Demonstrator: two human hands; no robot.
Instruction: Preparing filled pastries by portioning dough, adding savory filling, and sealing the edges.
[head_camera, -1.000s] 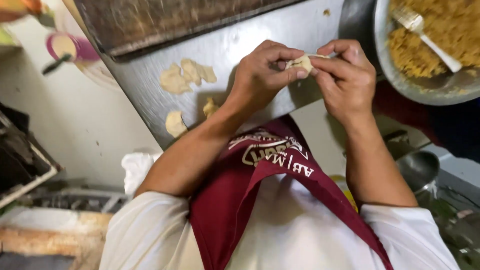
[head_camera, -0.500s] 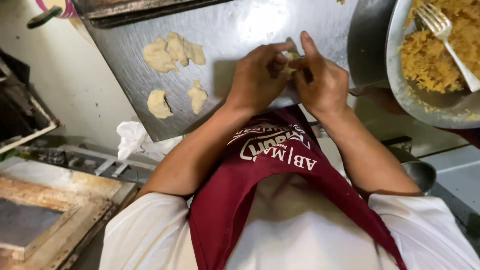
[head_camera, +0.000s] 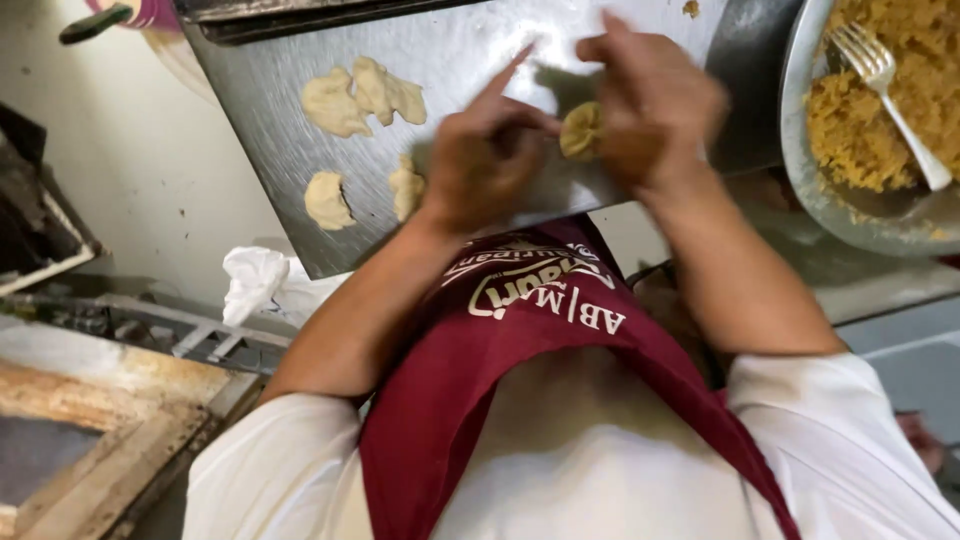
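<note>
Both hands are meeting over the near edge of a steel tray (head_camera: 480, 40), and a small round dumpling (head_camera: 582, 131) is sitting between them. The right hand (head_camera: 655, 105) is cupping it, fingers curled around its far side, blurred but clearly gripping the dough. The left hand (head_camera: 488, 158) is pressing in from the other side, thumb and bent fingers touching the dumpling while its forefinger is pointing up and away, so this hand is partly open and pinching rather than clasping. Out from the hands, four flat dough pieces (head_camera: 362, 95) are lying on the tray: two overlapping near its far left part, two more just beside the left hand towards the near left corner. Off the tray's right edge a metal bowl (head_camera: 800, 150) is holding yellow crumbly filling (head_camera: 885, 110), with a fork (head_camera: 890, 85) resting in it, tines up. Below the hands, bare forearms are running back to white sleeves and a dark red apron (head_camera: 520, 340). A crumpled white cloth (head_camera: 255, 280) is lying near the tray's near left corner
</note>
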